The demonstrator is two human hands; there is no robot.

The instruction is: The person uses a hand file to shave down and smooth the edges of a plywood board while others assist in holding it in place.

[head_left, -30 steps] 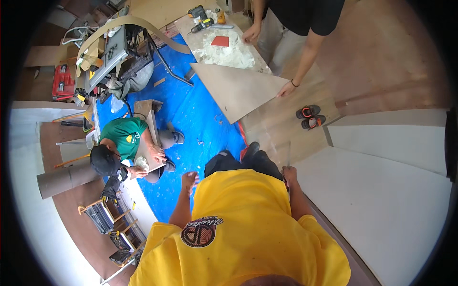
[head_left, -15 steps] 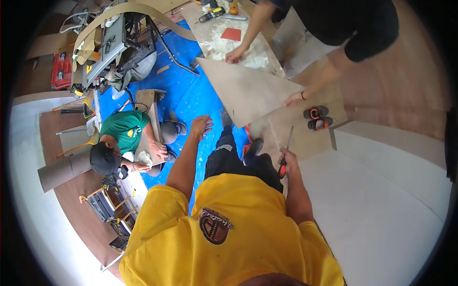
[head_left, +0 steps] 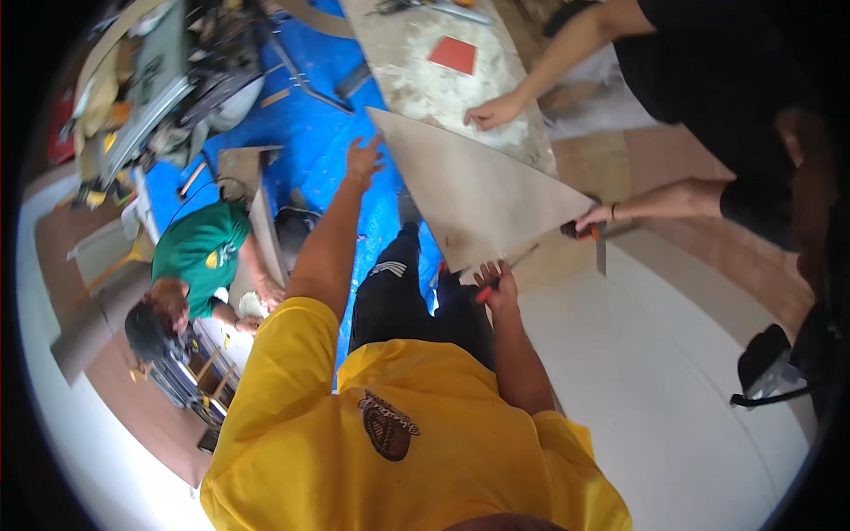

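My left hand (head_left: pixel 363 164) reaches forward with its fingers apart, close to the left edge of a triangular beige panel (head_left: pixel 482 190). Whether the fingertips touch that edge I cannot tell. In my right hand (head_left: pixel 500 288) is a tool with a red and black handle and a long narrow blade (head_left: pixel 527 254). This hand is at the panel's near corner; its thumb side is close to the edge. A co-worker in black has one hand (head_left: pixel 595 217) at the panel's right corner, while their other hand (head_left: pixel 496 112) is above the worktable.
A dusty worktable (head_left: pixel 416 66) with a red sheet (head_left: pixel 453 55) stands ahead. Blue sheeting (head_left: pixel 305 155) covers the floor. A co-worker in a green shirt (head_left: pixel 202 252) sits at left. Folded equipment (head_left: pixel 164 84) is piled at the far left; a white surface (head_left: pixel 620 354) lies at right.
My left hand has moved forward to the panel's left edge. My right hand, with the tool, has come up to its near corner. The co-worker's far hand has left the panel's edge.
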